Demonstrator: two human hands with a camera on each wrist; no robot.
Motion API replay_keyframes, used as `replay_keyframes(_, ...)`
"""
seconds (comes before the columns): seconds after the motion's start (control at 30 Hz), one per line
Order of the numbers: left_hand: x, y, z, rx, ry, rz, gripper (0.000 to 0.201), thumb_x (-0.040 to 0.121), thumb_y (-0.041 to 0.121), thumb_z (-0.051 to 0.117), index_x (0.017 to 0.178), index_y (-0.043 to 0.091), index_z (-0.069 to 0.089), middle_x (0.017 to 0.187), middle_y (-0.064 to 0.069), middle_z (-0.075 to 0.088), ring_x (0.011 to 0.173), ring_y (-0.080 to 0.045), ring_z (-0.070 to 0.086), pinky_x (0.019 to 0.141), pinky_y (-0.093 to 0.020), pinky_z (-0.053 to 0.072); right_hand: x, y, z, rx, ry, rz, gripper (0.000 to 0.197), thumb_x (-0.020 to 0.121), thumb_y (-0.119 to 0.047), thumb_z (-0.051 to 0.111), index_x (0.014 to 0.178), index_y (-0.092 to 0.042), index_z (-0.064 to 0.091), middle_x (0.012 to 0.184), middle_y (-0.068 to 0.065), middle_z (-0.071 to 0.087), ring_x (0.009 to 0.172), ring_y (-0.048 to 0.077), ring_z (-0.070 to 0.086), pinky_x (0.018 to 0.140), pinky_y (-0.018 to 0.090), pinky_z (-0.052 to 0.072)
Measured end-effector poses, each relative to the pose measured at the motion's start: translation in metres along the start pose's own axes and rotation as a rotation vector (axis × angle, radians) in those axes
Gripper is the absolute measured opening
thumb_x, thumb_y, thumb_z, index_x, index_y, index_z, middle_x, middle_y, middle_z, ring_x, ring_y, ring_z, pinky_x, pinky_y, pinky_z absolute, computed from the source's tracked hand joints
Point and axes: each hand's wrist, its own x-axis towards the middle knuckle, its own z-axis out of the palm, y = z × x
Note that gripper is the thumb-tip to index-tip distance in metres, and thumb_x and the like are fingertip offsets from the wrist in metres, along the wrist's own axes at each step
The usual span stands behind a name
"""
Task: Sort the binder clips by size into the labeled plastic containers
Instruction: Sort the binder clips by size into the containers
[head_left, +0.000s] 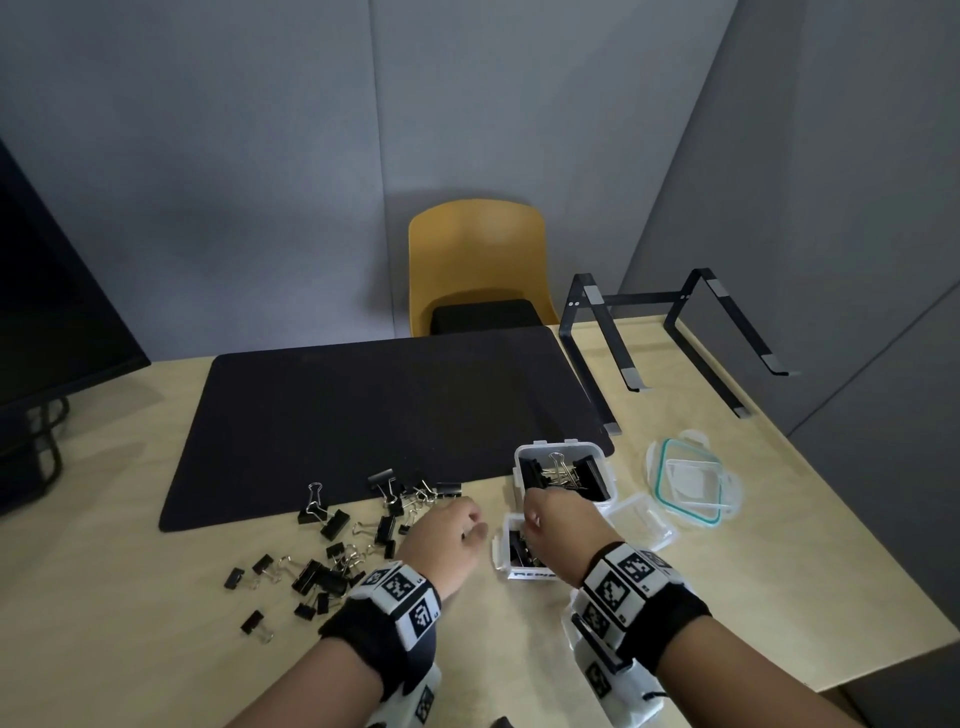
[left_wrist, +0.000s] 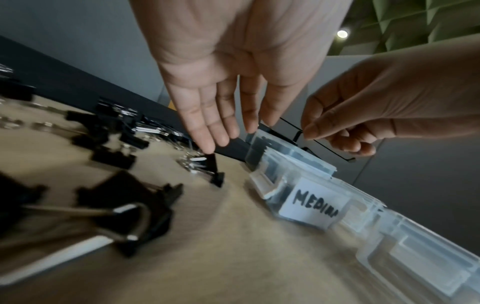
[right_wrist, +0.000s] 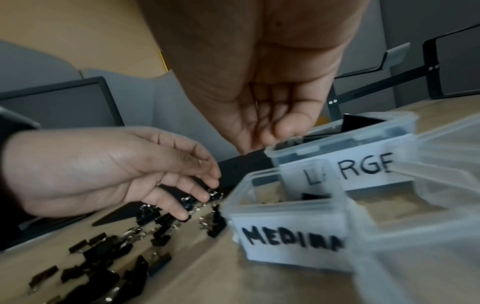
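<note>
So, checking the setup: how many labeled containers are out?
2: the MEDIUM container nearest the person, and the LARGE container just behind it. A third may be hidden.

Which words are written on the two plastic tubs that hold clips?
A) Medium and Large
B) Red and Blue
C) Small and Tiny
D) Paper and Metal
A: in the right wrist view the nearer container has a white label reading MEDIUM, its end blurred, and the container behind it has a label reading LARGE.
</note>
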Motion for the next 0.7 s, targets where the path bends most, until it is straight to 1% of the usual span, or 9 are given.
replay_keyframes(0.03,-0.002,-0.006,-0.004,0.004,0.017,-0.016,0.020,0.095,0.029,0.048,0.107,0.018,0.060,0.111,0.004,0.058,0.097,-0.011,0.059,0.083,-0.025,0.047,0.002,-0.006,0.001,0.006,0.000,-0.006,0.015,0.090,-0.016,0.045,0.092,-0.007,0.056,0.097,0.013,0.060,0.082,0.027,0.054,0.069,0.030,0.040)
replay_keyframes(0.1,-0.005,-0.021,-0.014,0.015,0.040,-0.039,0.018,0.093,0.027,0.051,0.107,0.020,0.060,0.110,0.006,0.058,0.096,-0.010,0.059,0.083,-0.025,0.048,0.006,-0.018,0.005,0.026,-0.011,-0.016,0.016,0.090,-0.016,0.046,0.094,-0.006,0.058,0.100,0.011,0.061,0.087,0.027,0.057,0.072,0.030,0.042)
replay_keyframes(0.23,-0.008,-0.051,-0.032,0.082,0.058,-0.082,0.014,0.090,0.023,0.054,0.102,0.022,0.060,0.107,0.006,0.058,0.093,-0.008,0.055,0.081,-0.023,0.047,0.013,-0.037,0.018,0.072,-0.058,-0.018,0.020,0.088,-0.018,0.047,0.102,-0.012,0.061,0.107,0.009,0.062,0.099,0.026,0.059,0.086,0.034,0.050)
replay_keyframes(0.3,-0.008,-0.064,-0.041,0.108,0.060,-0.106,0.015,0.090,0.023,0.055,0.103,0.022,0.061,0.107,0.004,0.058,0.096,-0.010,0.055,0.084,-0.023,0.047,0.018,-0.047,0.024,0.079,-0.087,-0.012,0.025,0.089,-0.018,0.047,0.109,-0.012,0.061,0.112,0.009,0.061,0.105,0.026,0.057,0.090,0.034,0.049)
replay_keyframes(0.37,-0.005,-0.076,-0.048,0.115,0.054,-0.125,0.015,0.090,0.024,0.055,0.104,0.022,0.061,0.110,0.003,0.056,0.103,-0.012,0.055,0.088,-0.025,0.047,0.025,-0.056,0.030,0.075,-0.103,-0.004,0.029,0.091,-0.019,0.047,0.116,-0.010,0.058,0.118,0.009,0.058,0.110,0.025,0.055,0.091,0.031,0.046)
replay_keyframes(0.47,0.003,-0.088,-0.059,0.144,0.042,-0.154,0.014,0.090,0.024,0.053,0.102,0.022,0.059,0.113,0.002,0.054,0.106,-0.016,0.052,0.086,-0.025,0.045,0.037,-0.067,0.041,0.066,-0.104,0.047,0.032,0.092,-0.020,0.048,0.122,-0.008,0.054,0.122,0.011,0.056,0.113,0.025,0.054,0.092,0.031,0.043)
replay_keyframes(0.53,0.011,-0.092,-0.064,0.172,0.047,-0.172,0.020,0.090,0.027,0.053,0.108,0.021,0.058,0.115,0.001,0.053,0.105,-0.017,0.051,0.085,-0.027,0.045,0.046,-0.074,0.049,0.066,-0.089,0.114,0.031,0.091,-0.015,0.048,0.120,-0.007,0.053,0.122,0.012,0.055,0.113,0.026,0.054,0.092,0.030,0.043)
replay_keyframes(0.6,0.020,-0.094,-0.067,0.186,0.044,-0.183,0.030,0.089,0.032,0.056,0.116,0.020,0.055,0.118,0.000,0.053,0.109,-0.019,0.050,0.089,-0.031,0.046,0.055,-0.079,0.055,0.081,-0.068,0.172,0.031,0.089,-0.010,0.048,0.119,-0.006,0.051,0.125,0.012,0.052,0.114,0.026,0.053,0.092,0.029,0.043)
replay_keyframes(0.7,0.035,-0.094,-0.067,0.196,0.015,-0.187,0.045,0.087,0.038,0.059,0.126,0.018,0.049,0.125,-0.003,0.050,0.117,-0.022,0.047,0.097,-0.034,0.044,0.065,-0.082,0.062,0.105,-0.036,0.195,0.044,0.088,-0.007,0.050,0.131,-0.009,0.041,0.135,0.010,0.043,0.119,0.028,0.050,0.099,0.032,0.042)
